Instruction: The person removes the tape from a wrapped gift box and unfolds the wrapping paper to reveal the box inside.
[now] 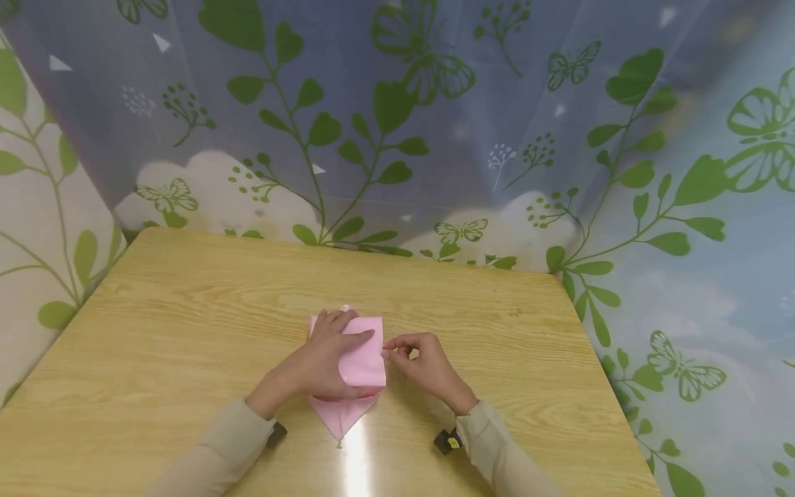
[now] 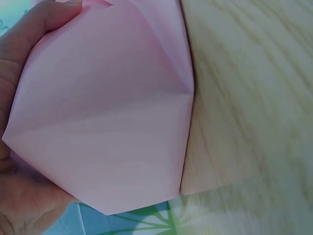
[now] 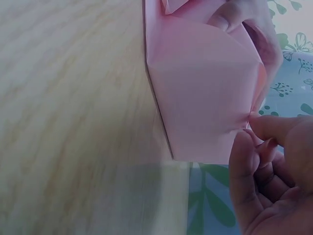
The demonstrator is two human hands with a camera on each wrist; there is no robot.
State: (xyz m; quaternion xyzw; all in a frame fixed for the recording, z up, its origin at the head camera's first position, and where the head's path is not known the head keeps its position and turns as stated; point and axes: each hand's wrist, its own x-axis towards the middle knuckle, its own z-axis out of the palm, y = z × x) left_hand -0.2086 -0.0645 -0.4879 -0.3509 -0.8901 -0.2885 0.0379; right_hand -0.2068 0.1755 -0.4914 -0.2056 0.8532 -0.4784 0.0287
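Observation:
A pink folded paper box lies on the wooden table, its near end a loose pointed flap. My left hand grips it from above, fingers spread over the top and the thumb at the near side. In the left wrist view, the smooth creased side of the paper box fills the middle, with that hand at the left. At the box's right edge, my right hand pinches the paper between thumb and fingertip. Small puckers show in the paper beside this pinch in the right wrist view.
The light wooden table reaches back to a curtain printed with leaves and butterflies. More printed cloth hangs along the right side. A small black device sits at the right wrist. A bright light streak crosses the table's near part.

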